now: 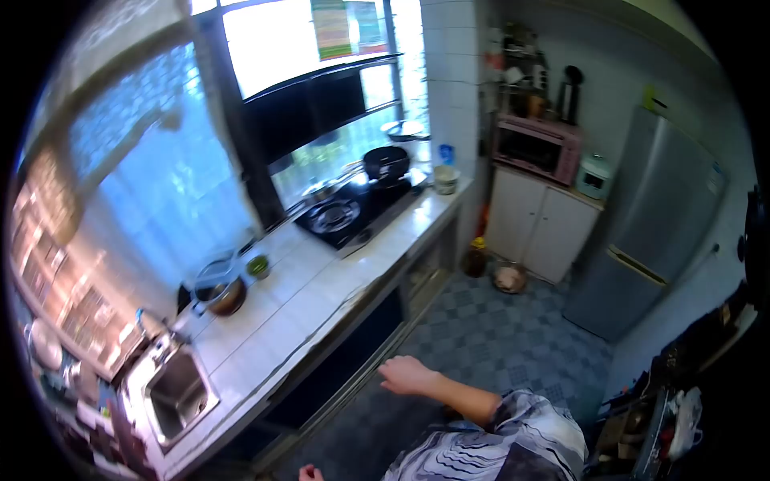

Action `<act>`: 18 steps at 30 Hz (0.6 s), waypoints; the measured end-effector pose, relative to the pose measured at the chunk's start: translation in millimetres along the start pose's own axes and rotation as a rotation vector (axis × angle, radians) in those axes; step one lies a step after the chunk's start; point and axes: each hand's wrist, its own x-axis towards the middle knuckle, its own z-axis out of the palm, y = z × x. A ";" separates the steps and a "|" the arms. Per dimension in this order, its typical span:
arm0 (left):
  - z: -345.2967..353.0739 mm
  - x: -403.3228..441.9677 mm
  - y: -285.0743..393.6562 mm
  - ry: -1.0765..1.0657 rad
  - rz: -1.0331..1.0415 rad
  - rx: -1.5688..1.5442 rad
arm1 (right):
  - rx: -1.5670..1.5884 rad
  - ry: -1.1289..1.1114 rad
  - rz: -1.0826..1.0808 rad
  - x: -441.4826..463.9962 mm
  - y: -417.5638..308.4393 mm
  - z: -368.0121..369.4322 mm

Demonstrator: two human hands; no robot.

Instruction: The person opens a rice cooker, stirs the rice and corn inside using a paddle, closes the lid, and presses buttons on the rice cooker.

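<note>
My right hand [408, 375] is held out over the floor, a little away from the counter's front edge. Its fingers are curled in loosely, and nothing shows in them. Only a few fingertips of my left hand [310, 474] come into view at the bottom edge, so its grip is hidden. Neither hand touches anything I can see. The white tiled counter [281, 325] runs beside them. On it are a brown pot [225, 301] with a clear lid-like cover, a small green-topped container [258, 267] and a black gas stove [353, 212].
A steel sink [178, 397] is set in the counter's near end. A black pan [387, 163] stands on the stove's far burner. Along the far wall are a white cabinet [525, 216], a pink oven [537, 150] and a grey refrigerator [650, 216]. A bowl [509, 278] sits on the floor.
</note>
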 end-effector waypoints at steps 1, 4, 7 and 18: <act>15.9 17.4 46.4 -0.010 0.125 -0.023 | -0.001 0.062 0.092 -22.9 31.5 -18.9; 101.8 69.1 140.1 -0.104 0.152 0.066 | -0.018 0.179 0.347 -84.4 133.2 -48.8; 190.5 81.0 237.4 -0.266 0.330 0.084 | -0.072 0.066 0.592 -142.1 215.9 -74.8; 406.1 130.1 430.6 -0.773 0.693 0.240 | 0.114 0.333 0.963 -239.6 379.9 -107.8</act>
